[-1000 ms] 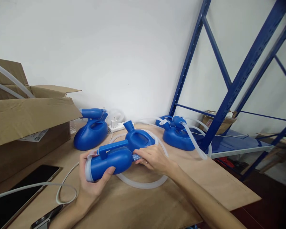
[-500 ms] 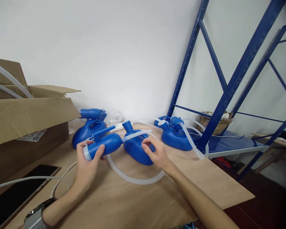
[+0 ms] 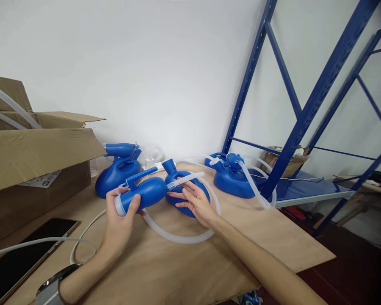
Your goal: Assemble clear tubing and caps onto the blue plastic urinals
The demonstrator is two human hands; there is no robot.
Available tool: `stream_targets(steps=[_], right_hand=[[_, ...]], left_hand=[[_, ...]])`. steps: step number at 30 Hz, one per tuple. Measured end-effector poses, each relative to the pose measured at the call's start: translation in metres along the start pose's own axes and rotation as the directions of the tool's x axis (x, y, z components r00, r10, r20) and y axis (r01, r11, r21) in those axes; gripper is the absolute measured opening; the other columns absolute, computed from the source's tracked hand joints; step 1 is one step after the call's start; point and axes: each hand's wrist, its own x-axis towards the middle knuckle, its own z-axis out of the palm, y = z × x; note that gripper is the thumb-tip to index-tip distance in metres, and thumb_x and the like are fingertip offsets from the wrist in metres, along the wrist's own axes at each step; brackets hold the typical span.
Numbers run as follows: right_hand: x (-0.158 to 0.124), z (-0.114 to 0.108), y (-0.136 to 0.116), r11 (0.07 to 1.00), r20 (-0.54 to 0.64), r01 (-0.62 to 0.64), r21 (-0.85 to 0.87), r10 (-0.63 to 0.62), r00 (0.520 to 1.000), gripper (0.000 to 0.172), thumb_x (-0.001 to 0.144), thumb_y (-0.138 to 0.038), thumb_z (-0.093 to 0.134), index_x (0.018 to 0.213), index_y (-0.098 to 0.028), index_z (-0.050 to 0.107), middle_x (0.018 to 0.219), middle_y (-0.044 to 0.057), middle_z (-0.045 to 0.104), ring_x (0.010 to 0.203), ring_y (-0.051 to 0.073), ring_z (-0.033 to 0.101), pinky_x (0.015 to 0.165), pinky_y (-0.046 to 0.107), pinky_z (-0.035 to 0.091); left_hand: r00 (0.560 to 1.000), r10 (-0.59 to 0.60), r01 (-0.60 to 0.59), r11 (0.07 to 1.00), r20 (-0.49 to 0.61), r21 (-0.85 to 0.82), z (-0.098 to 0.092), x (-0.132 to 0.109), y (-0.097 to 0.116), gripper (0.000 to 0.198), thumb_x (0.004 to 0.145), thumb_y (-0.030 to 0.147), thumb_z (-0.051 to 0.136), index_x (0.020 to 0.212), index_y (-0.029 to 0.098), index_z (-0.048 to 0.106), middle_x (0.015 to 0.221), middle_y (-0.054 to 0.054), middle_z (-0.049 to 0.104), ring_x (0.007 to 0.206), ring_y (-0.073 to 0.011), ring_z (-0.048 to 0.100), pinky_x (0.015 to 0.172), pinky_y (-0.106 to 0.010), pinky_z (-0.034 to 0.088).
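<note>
A blue handled vessel (image 3: 144,191) is being gripped near its capped end by the left hand (image 3: 123,216), with the fingers wrapped closed about it, and is being held just above the plywood table (image 3: 273,241). A clear tube (image 3: 187,178) is being led out of its narrow end. The right hand (image 3: 195,202) is being kept just under that joint, fingers loosely extended — whether the tube is being pinched cannot be told. A blue container (image 3: 180,174) is being partly hidden behind that hand.

Bare-armed, one item worn
The left hand (image 3: 122,220) and right hand (image 3: 193,201) are ungloved. The left forearm (image 3: 82,273) and right forearm (image 3: 257,262) are bare down to the frame's lower edge. A shiny silver-grey metal wristwatch with a dark band (image 3: 49,290) circles the left wrist.
</note>
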Motion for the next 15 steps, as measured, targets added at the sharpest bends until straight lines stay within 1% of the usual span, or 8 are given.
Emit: stream_targets(steps=[2, 5, 9, 12, 15], right_hand=[[0.001, 0.0, 0.003, 1.0, -0.032, 0.0, 0.0, 0.0, 0.999, 0.042, 0.081, -0.038, 0.082, 0.118, -0.022, 0.069, 0.13, 0.009, 0.069, 0.111, 0.027, 0.073, 0.073, 0.026, 0.063], [0.003, -0.001, 0.007, 1.0, -0.073, 0.001, 0.012, 0.0, 0.997, 0.04, 0.077, -0.037, 0.085, 0.111, -0.02, 0.072, 0.124, 0.009, 0.072, 0.099, 0.023, 0.076, 0.068, 0.023, 0.061], [0.004, -0.003, 0.011, 1.0, -0.075, 0.003, -0.025, -0.005, 0.997, 0.04, 0.075, -0.038, 0.087, 0.107, -0.018, 0.075, 0.108, 0.01, 0.077, 0.086, 0.021, 0.077, 0.063, 0.023, 0.059], [0.005, -0.004, 0.013, 0.998, -0.088, 0.009, -0.062, -0.015, 0.996, 0.037, 0.074, -0.037, 0.087, 0.102, -0.017, 0.077, 0.097, 0.009, 0.079, 0.084, 0.02, 0.077, 0.064, 0.024, 0.058], [0.006, -0.006, 0.016, 0.997, -0.114, 0.02, -0.068, -0.027, 0.993, 0.036, 0.07, -0.035, 0.09, 0.099, -0.017, 0.078, 0.091, 0.008, 0.079, 0.083, 0.021, 0.076, 0.068, 0.027, 0.058]], left_hand=[[1.0, 0.0, 0.0, 1.0, 0.001, 0.01, 0.0, 0.0, 0.001, 0.055, 0.073, 0.058, 0.076, 0.104, 0.027, 0.044, 0.103, 0.001, 0.052, 0.049, -0.0103, 0.059, 0.051, -0.032, 0.056], [1.0, -0.011, 0.01, 1.0, 0.019, 0.026, 0.002, -0.004, 0.003, 0.056, 0.072, 0.06, 0.076, 0.104, 0.026, 0.044, 0.101, 0.001, 0.053, 0.05, -0.0116, 0.06, 0.052, -0.032, 0.056], [0.999, -0.012, 0.011, 0.999, 0.034, 0.036, 0.003, -0.007, 0.003, 0.058, 0.072, 0.061, 0.075, 0.104, 0.026, 0.043, 0.101, 0.0, 0.054, 0.052, -0.0134, 0.062, 0.053, -0.033, 0.056], [0.999, -0.002, 0.001, 0.999, 0.034, 0.047, 0.003, -0.007, 0.003, 0.056, 0.073, 0.06, 0.074, 0.105, 0.026, 0.044, 0.099, 0.0, 0.055, 0.053, -0.0136, 0.062, 0.054, -0.033, 0.056], [0.999, 0.009, -0.012, 0.998, 0.049, 0.061, 0.001, -0.007, 0.001, 0.056, 0.073, 0.059, 0.074, 0.106, 0.026, 0.044, 0.097, 0.0, 0.057, 0.053, -0.0148, 0.063, 0.055, -0.033, 0.056]])
